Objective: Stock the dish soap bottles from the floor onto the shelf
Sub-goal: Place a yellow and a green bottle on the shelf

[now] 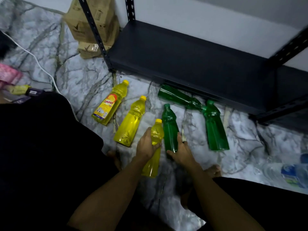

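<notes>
Floor [86, 77]: white marble-look surface with dark grey-green veining, glossy, uneven light. Wall [216, 22] behind is plain pale grey.

Shelf unit: dark slotted metal uprights, one at front left [95, 34]; lowest shelf board [191, 57] dark, sits just above the floor, nothing on it.

Six dish soap bottles, all lying on the floor in front of the shelf:
- labelled yellow bottle [109, 104], farthest left, cap pointing toward the shelf
- second yellow bottle [130, 120] just right of it, roughly parallel
- third yellow bottle [154, 149], nearest the person
- green bottle [170, 127] beside the third yellow one
- green bottle at the shelf edge [179, 97], lying crosswise, its cap end touching the next
- rightmost green bottle [215, 127], cap toward the shelf

Left hand [147, 145]: fingers curled over the upper body of the third yellow bottle, thumb on the near side, gripping it.
Right hand [181, 150]: wrapped round the base end of the green bottle, thumb beneath the base, fingers on its right flank.

Surroundings: stacked cardboard boxes [93, 27] behind the left upright; white cable [43, 69] across the floor at left; pink packet [8, 75] at the left edge; clear water bottle [290, 174] with blue label at right, blurred
</notes>
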The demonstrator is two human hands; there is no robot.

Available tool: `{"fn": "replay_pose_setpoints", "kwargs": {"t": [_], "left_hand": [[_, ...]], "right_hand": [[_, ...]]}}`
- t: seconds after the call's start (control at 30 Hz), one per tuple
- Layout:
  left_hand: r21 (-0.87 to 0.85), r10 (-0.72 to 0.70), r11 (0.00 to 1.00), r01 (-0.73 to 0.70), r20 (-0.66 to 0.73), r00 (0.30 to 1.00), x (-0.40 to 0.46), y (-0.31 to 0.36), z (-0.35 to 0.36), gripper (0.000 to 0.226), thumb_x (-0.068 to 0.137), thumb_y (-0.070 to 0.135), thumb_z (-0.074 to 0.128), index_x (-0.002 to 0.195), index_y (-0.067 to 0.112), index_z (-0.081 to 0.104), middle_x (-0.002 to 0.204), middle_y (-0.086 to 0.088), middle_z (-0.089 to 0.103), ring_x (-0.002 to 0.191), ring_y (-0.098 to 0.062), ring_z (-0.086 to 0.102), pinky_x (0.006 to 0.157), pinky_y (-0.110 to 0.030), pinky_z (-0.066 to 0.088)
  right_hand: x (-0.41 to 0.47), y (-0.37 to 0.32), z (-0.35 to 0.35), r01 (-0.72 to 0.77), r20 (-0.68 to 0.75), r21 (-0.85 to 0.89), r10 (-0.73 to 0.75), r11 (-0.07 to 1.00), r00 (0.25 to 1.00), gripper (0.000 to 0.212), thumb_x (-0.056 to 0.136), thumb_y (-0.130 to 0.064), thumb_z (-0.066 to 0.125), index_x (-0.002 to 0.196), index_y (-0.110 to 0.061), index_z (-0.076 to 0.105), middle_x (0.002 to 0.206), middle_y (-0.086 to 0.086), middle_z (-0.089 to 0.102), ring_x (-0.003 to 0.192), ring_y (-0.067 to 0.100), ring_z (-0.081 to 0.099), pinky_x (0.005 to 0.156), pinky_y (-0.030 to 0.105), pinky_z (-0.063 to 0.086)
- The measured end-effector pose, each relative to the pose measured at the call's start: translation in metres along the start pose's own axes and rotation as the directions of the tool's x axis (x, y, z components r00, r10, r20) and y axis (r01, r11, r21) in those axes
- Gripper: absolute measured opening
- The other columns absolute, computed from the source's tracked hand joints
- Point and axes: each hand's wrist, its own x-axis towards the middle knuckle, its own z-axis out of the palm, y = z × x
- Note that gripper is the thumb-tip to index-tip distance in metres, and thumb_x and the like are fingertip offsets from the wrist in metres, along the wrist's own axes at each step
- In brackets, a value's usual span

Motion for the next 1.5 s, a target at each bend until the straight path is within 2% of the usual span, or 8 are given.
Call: {"fn": "replay_pose_setpoints", "kwargs": {"t": [0.2,0.4,0.73,0.9,1.03,1.17,1.33,1.5], "left_hand": [[-0.093,-0.014,0.995,0.025,0.108,0.994,-0.037,0.004,0.019,0.064,0.080,0.028,0.079,0.132,0.010,0.046,0.126,-0.017,0.058,0.117,-0.037,0.056,0.088,-0.035,0.044],[0.254,-0.045,0.967,0.004,0.157,0.987,-0.069,0.002,0.036,0.109,0.077,0.042,0.078,0.159,0.019,0.009,0.131,-0.013,0.036,0.118,-0.036,0.041,0.092,-0.048,0.043],[-0.343,-0.304,0.847,0.407,0.316,0.899,-0.017,-0.034,0.034,0.062,0.042,0.037,0.087,0.095,0.021,0.059,0.103,-0.010,0.072,0.096,-0.030,0.070,0.084,-0.049,0.058],[-0.384,-0.212,0.852,0.355,0.367,0.906,-0.029,-0.008,0.015,0.042,0.084,0.016,0.074,0.124,0.013,0.065,0.112,-0.012,0.072,0.105,-0.032,0.069,0.092,-0.046,0.056],[-0.380,-0.219,0.858,0.345,0.336,0.916,-0.024,0.001,0.005,0.036,0.096,0.006,0.057,0.131,0.011,0.051,0.118,-0.012,0.063,0.096,-0.024,0.061,0.075,-0.031,0.054],[-0.211,-0.273,0.908,0.362,0.357,0.893,-0.018,0.000,0.011,0.067,0.085,0.068,0.050,0.125,0.016,0.062,0.119,-0.017,0.065,0.107,-0.030,0.060,0.095,-0.042,0.050],[-0.027,-0.201,0.975,0.222,0.330,0.922,-0.021,0.000,0.013,0.082,0.084,0.071,0.043,0.139,0.010,0.052,0.128,-0.024,0.061,0.121,-0.042,0.055,0.098,-0.044,0.045],[-0.032,-0.287,0.949,0.313,0.317,0.904,-0.019,0.015,0.029,0.071,0.100,0.052,0.044,0.153,0.010,0.022,0.148,-0.024,0.038,0.135,-0.042,0.038,0.108,-0.047,0.035]], "right_hand": [[-0.045,0.029,0.008,-0.116,0.015,0.166,0.115,0.979,0.993,0.093,0.073,-0.029,0.084,0.143,-0.012,0.025,0.125,0.018,0.060,0.111,0.035,0.061,0.085,0.035,0.050],[-0.048,0.014,0.018,-0.196,-0.136,0.208,0.227,0.958,0.964,0.089,0.070,-0.050,0.084,0.134,-0.010,0.036,0.127,0.019,0.044,0.120,0.038,0.047,0.097,0.044,0.044],[-0.031,0.044,0.001,-0.301,0.199,0.552,0.228,0.778,0.953,0.051,0.069,-0.012,0.088,0.101,-0.015,0.048,0.115,0.017,0.064,0.098,0.030,0.065,0.083,0.044,0.057],[-0.028,0.032,0.024,-0.273,0.107,0.586,0.261,0.763,0.959,0.095,0.041,-0.063,0.085,0.122,-0.016,0.065,0.116,0.005,0.068,0.104,0.022,0.067,0.094,0.037,0.056],[-0.029,0.028,0.023,-0.237,0.080,0.697,0.254,0.677,0.964,0.064,0.071,-0.020,0.089,0.116,-0.013,0.044,0.111,0.009,0.065,0.098,0.024,0.067,0.087,0.042,0.057],[-0.024,0.033,0.010,-0.337,0.203,0.732,0.284,0.592,0.937,0.059,0.077,-0.004,0.079,0.119,-0.014,0.037,0.102,0.010,0.066,0.079,0.021,0.067,0.059,0.031,0.053],[-0.013,0.031,0.003,-0.380,0.211,0.687,0.330,0.620,0.920,0.044,0.075,-0.027,0.073,0.114,-0.013,0.060,0.106,0.011,0.072,0.090,0.026,0.070,0.075,0.039,0.058],[0.011,0.041,0.043,-0.319,0.044,0.605,0.370,0.729,0.928,0.096,0.061,-0.064,0.082,0.128,-0.005,0.047,0.125,0.013,0.060,0.111,0.029,0.061,0.093,0.047,0.053]]}}
